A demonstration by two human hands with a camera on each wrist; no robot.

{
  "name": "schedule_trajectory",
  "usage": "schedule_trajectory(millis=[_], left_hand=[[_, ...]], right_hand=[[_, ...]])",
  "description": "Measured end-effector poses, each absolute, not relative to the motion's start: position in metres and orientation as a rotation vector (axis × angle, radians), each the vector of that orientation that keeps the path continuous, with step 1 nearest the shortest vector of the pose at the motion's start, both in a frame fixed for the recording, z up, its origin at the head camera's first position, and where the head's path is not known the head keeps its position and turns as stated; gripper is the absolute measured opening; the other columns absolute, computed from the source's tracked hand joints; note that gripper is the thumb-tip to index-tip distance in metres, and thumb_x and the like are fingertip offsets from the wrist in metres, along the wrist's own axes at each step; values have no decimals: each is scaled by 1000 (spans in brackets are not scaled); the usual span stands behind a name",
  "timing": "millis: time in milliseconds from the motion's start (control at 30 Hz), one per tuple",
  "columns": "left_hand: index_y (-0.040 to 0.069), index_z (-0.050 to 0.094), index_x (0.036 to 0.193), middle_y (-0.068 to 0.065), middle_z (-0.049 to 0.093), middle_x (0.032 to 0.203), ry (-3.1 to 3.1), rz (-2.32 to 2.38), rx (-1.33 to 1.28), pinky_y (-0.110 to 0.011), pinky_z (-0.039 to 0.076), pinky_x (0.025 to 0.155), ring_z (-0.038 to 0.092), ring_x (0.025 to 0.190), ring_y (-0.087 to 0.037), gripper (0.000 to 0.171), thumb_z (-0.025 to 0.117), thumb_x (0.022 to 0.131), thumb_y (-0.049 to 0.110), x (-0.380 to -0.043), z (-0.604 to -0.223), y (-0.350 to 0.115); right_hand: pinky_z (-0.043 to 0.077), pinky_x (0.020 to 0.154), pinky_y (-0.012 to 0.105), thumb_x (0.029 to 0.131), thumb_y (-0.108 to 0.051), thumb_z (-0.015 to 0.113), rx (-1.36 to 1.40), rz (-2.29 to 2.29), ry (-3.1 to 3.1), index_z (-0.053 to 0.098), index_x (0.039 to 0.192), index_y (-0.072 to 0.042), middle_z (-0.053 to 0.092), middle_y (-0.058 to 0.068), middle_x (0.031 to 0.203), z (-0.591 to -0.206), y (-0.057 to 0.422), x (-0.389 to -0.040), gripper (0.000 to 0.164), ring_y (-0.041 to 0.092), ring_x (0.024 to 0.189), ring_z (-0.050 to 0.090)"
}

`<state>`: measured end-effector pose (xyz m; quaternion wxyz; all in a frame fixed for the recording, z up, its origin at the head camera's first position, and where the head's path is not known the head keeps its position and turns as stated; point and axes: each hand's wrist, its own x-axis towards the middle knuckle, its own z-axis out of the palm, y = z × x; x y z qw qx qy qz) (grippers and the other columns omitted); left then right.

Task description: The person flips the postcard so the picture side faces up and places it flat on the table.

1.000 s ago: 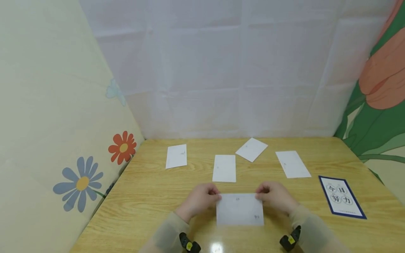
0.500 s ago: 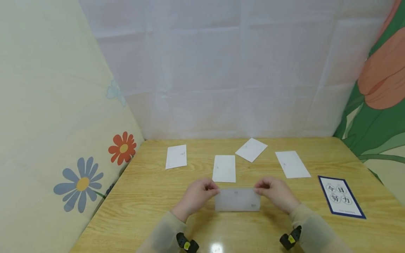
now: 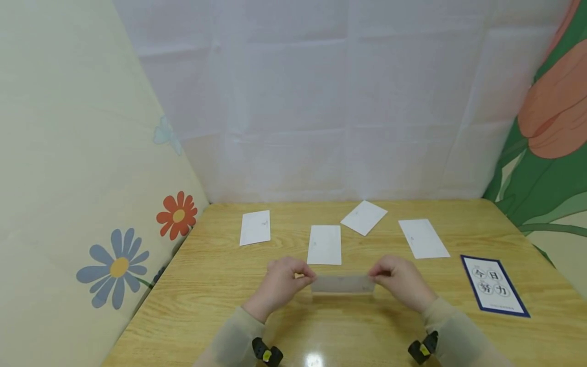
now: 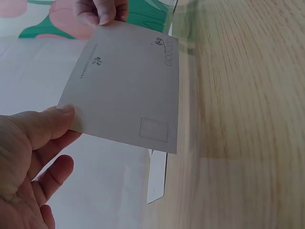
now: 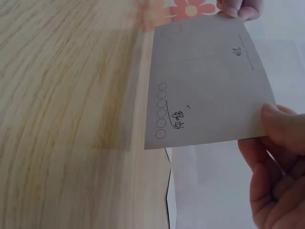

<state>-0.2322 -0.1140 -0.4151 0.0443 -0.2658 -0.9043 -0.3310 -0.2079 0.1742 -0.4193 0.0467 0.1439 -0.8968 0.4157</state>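
Observation:
Between both hands a postcard (image 3: 341, 284) hangs over the near middle of the wooden table, tilted so the head view catches only a thin strip of it. My left hand (image 3: 281, 285) pinches its left upper corner between thumb and fingertips. The right upper corner is pinched the same way by my right hand (image 3: 402, 283). In the left wrist view, the postcard (image 4: 124, 86) shows a stamp box, a row of small circles and some handwriting. Seen from the right wrist, the postcard (image 5: 205, 90) bows slightly.
Farther back on the table (image 3: 206, 306) lie several white cards: one at left (image 3: 255, 228), a middle card (image 3: 324, 244), a turned card (image 3: 364, 217) and one at right (image 3: 424, 238). A blue-bordered card (image 3: 495, 285) with large characters lies at the right. White cloth (image 3: 293, 102) hangs behind.
The postcard has tipped from showing its broad face to a narrow strip in the head view. Both hands, still pinching it, have shifted slightly up in the picture. The cards on the table stay put.

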Motion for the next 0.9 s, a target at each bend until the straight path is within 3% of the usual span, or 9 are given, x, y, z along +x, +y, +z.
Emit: schedule_trajectory(millis=[267,533,900], left_hand=[[21,76,79,21,65,83,-2783,-929,-920,-46,21,83,54,90,-10,7,77,81,15,-232,-418,-116],[26,75,77,23,63,83,-2824,-913,-1065,-55,20,94,53,91,-6,11,78,79,16,-228,-417,-121],[29,75,76,31,57,72,-2858,-683,-1245,-41,22,85,48,90,-1,9,79,78,22,-226,-424,-119]], right_hand=[[49,64,25,82,-2,71,606,1279,-2758,70,80,-11,61,-5,81,-421,179,-203,10,11,76,56],[49,67,26,82,-3,70,713,1333,-2840,70,79,-17,62,-7,81,-422,183,-199,14,10,76,58],[46,67,26,80,-11,76,885,1253,-2938,73,78,-16,61,-12,81,-431,184,-198,6,6,78,56]])
